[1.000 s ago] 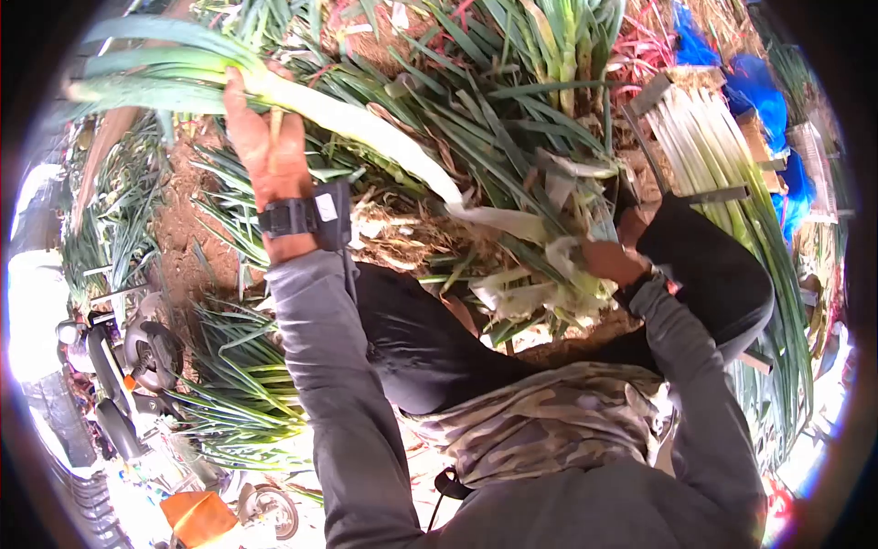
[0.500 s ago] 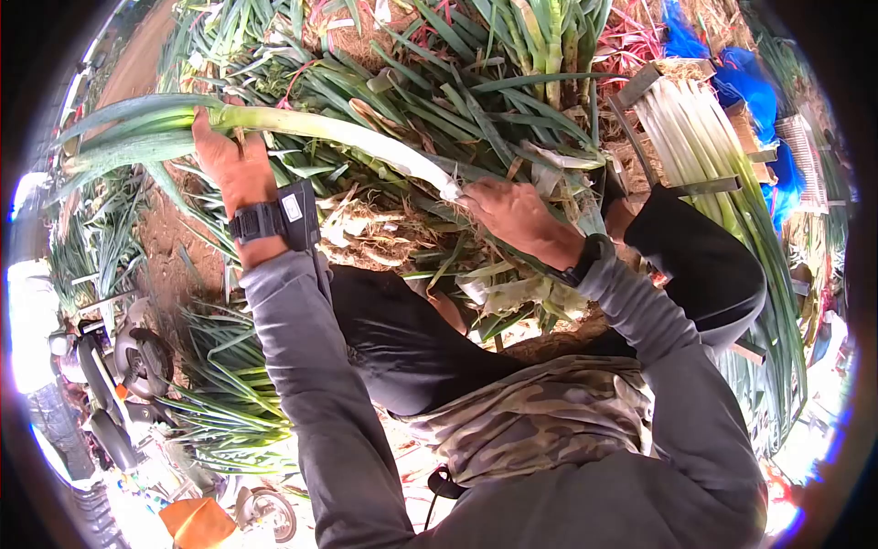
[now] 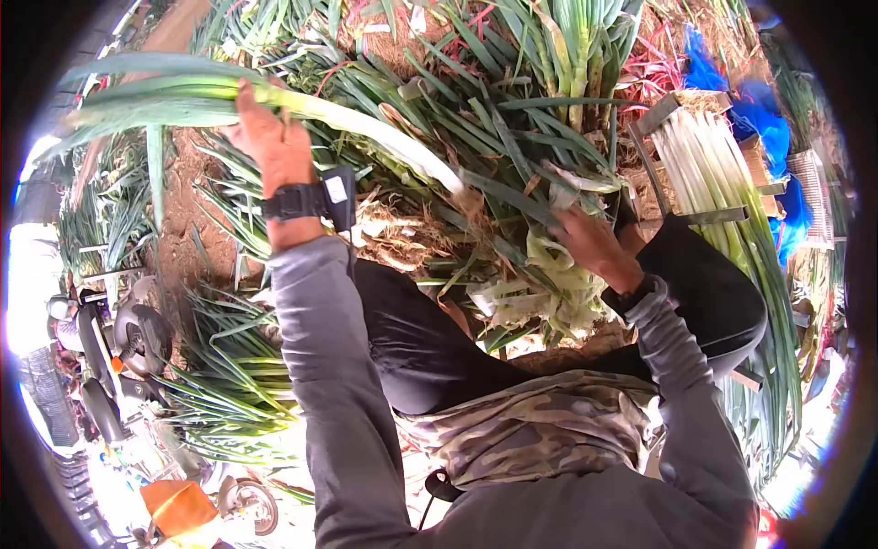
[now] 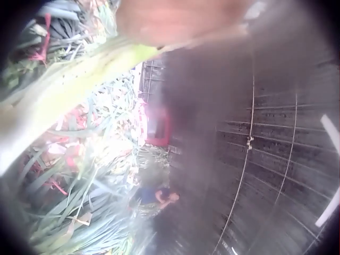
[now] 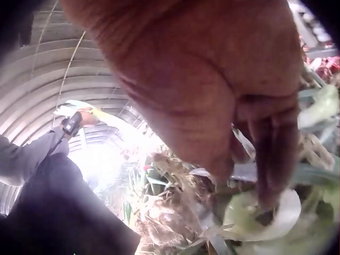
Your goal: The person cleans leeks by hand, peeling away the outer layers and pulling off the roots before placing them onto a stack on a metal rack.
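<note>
Left grip (image 3: 274, 146) wraps tight round leek (image 3: 366, 128) at its green end, holding it raised, presumably so the white end sits clear near right grip (image 3: 590, 242), which pinches pale peelings (image 3: 540, 297) beneath it.

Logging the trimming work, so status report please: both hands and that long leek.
Left grip holds the leek up near its green end. Right grip low on peeled leaves, hold unclear. Heap of leeks crowds underneath.
</note>
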### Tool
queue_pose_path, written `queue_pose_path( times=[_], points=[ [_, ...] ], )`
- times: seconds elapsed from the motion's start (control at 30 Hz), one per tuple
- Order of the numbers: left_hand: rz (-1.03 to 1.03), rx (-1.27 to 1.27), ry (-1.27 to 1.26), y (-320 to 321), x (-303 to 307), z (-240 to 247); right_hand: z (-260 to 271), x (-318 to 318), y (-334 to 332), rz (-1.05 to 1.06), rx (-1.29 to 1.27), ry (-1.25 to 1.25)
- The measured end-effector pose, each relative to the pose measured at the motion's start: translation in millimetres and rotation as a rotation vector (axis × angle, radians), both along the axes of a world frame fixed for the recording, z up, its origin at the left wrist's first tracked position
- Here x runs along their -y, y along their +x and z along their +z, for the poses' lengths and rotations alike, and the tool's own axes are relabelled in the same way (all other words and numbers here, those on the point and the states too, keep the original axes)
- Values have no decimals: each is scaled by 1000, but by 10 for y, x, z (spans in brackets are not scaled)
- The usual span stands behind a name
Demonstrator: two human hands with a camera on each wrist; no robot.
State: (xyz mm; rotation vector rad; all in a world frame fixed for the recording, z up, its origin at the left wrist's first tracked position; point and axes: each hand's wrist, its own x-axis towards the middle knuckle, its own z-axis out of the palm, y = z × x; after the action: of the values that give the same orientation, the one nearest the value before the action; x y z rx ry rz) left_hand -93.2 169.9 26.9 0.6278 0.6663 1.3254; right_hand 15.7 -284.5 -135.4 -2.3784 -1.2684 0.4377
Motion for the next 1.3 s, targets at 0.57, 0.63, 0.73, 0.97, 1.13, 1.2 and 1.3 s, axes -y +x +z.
queue_pose_path(
  times=[0.57, 0.63, 0.73, 0.97, 1.13, 1.2, 1.3],
  points=[
    [-599, 332, 176, 109, 205, 40, 711, -813, -160, 158, -1051, 400],
    [-635, 236, 98, 155, 104, -40, 836, -748, -76, 207, -1126, 325],
    [-838, 413, 82, 176, 66, -166, 967, -680, -70, 173, -1293, 232],
    [-664, 216, 53, 247, 172, -178, 851, -714, 72, 207, -548, 20],
    [-686, 238, 108, 354, 316, -215, 1478, -1233, 308, -8, -415, 412],
    [-718, 243, 131, 396, 368, -243, 1838, -1502, 325, 9, -272, 537],
    [-768, 261, 99, 430, 659, -50, 1874, -1950, 403, 26, -387, 737]
  ],
)
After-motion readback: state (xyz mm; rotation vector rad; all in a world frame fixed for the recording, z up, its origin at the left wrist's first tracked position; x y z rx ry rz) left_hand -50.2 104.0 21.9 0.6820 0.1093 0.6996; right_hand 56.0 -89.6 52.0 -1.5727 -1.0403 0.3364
